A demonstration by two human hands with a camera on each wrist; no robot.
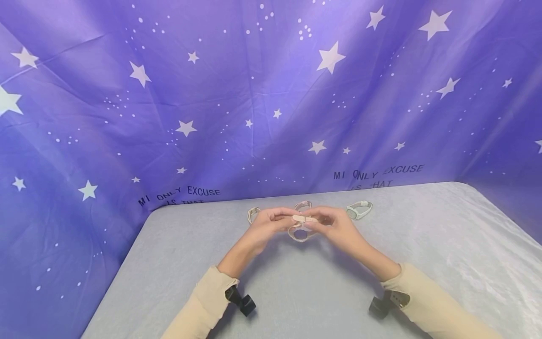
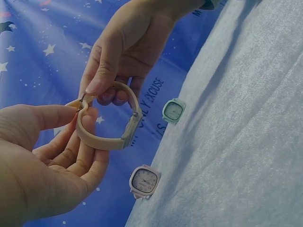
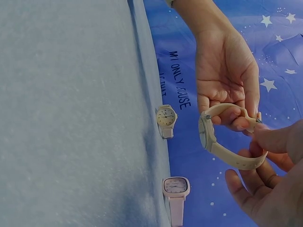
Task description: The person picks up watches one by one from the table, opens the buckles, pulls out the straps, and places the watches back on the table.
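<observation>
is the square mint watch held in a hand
No, the mint watch lies on the grey cloth, apart from the left hand and right hand.

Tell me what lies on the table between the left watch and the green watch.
In the head view, the pink watch lies there, partly hidden by the left hand and right hand, which hold the cream watch.

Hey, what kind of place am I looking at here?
Perhaps an improvised recording spot: a starry curtain hangs right behind the pale table, and a small black camera is worn at each wrist.
</observation>
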